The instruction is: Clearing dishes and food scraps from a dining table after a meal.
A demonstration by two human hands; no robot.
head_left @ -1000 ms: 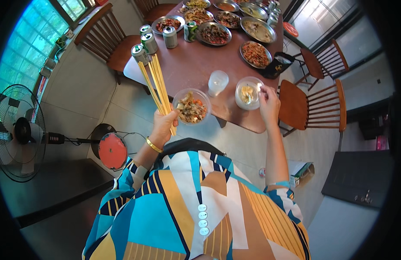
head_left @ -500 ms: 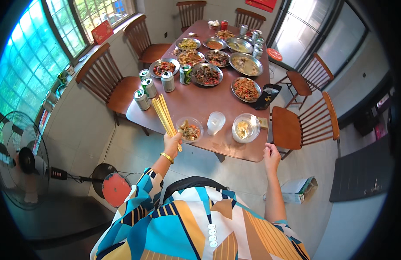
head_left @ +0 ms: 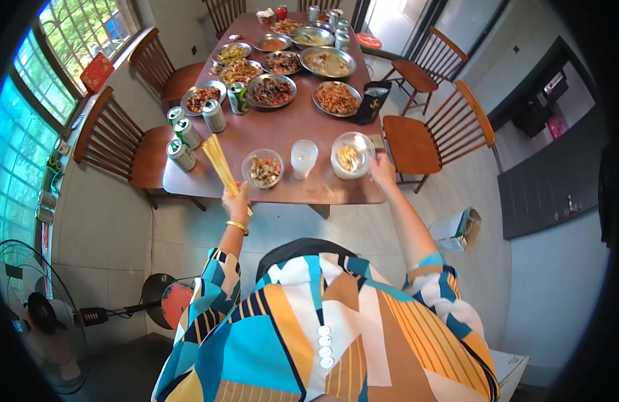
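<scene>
A bundle of wooden chopsticks (head_left: 219, 166) is gripped in my left hand (head_left: 237, 199), slanting up over the table's near edge. A yellow bangle (head_left: 238, 227) circles that wrist. Just right of the chopsticks sits a clear plastic bowl (head_left: 263, 168) of mixed food scraps. My right hand (head_left: 383, 170) is at the right side of a clear plastic tub (head_left: 350, 158) with pale scraps inside; its fingers are bent and partly hidden, so a grip cannot be made out. Between bowl and tub stands a translucent plastic cup (head_left: 304, 159).
Several drink cans (head_left: 181, 155) stand at the table's left. Metal plates of food (head_left: 272, 90) fill its middle and far part, with a black pouch (head_left: 373, 102) at the right. Wooden chairs (head_left: 416, 137) line the sides. A standing fan (head_left: 41, 311) is at lower left.
My right hand has moved forward from beside the table's corner to the tub's right side. My left hand still holds the chopsticks. The whole view has shifted, bringing the table higher and leftward.
</scene>
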